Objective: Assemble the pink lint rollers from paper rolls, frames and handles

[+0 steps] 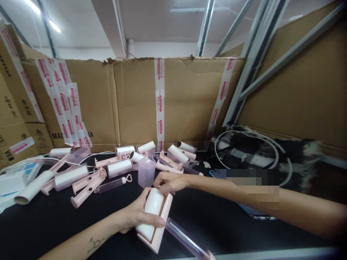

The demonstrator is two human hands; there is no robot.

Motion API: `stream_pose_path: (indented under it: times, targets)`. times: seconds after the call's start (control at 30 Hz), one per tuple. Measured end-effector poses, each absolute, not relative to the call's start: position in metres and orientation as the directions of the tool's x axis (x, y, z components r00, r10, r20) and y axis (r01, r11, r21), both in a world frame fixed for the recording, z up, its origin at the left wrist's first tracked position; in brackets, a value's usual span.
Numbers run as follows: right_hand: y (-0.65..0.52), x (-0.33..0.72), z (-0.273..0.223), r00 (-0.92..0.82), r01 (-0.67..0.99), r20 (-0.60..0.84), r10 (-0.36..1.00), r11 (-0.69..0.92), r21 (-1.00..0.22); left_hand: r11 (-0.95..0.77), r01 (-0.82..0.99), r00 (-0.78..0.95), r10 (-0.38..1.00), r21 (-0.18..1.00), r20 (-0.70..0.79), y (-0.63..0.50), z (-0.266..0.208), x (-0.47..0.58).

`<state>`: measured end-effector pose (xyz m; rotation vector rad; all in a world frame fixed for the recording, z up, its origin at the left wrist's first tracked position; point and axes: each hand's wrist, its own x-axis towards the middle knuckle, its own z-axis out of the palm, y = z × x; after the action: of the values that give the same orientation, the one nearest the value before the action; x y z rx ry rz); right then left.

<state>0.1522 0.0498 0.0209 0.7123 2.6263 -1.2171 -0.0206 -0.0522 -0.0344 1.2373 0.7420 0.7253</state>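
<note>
Cardboard wall (135, 101), black table (217, 220), ceiling strip lights (54, 26)
</note>
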Motion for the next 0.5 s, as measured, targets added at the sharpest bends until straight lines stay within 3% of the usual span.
stream_pose_path:
  times: [0.13, 0.2, 0.27, 0.33, 0.4, 0.5]
  targets:
    - [0.053, 0.149, 0.039, -0.835, 0.548, -0.474, 0.28, 0.511, -0.662, 0.118, -0.085, 0.557, 0.829, 0.989, -0.051, -0.053, -0.033, -0.019]
    - [0.053, 0.148, 0.053, -0.752, 0.638, -0.601, 0.272, 0.529, -0.559, 0.12, -0.104, 0.537, 0.843, 0.987, -0.046, -0.055, -0.032, -0.017]
    - [0.05, 0.147, 0.065, -0.705, 0.672, -0.63, 0.325, 0.591, -0.447, 0.133, -0.114, 0.501, 0.863, 0.984, -0.059, -0.056, -0.032, -0.015]
    - [0.041, 0.147, 0.07, -0.746, 0.644, -0.481, 0.461, 0.684, -0.343, 0.137, -0.109, 0.444, 0.893, 0.985, -0.075, -0.056, -0.032, -0.012]
    - [0.027, 0.145, 0.071, -0.783, 0.618, -0.238, 0.575, 0.764, -0.188, 0.154, -0.101, 0.398, 0.912, 0.983, -0.102, -0.057, -0.032, -0.009]
    - [0.0, 0.135, 0.066, -0.79, 0.611, -0.016, 0.613, 0.79, 0.049, 0.177, -0.124, 0.357, 0.926, 0.976, -0.122, -0.058, -0.032, -0.004]
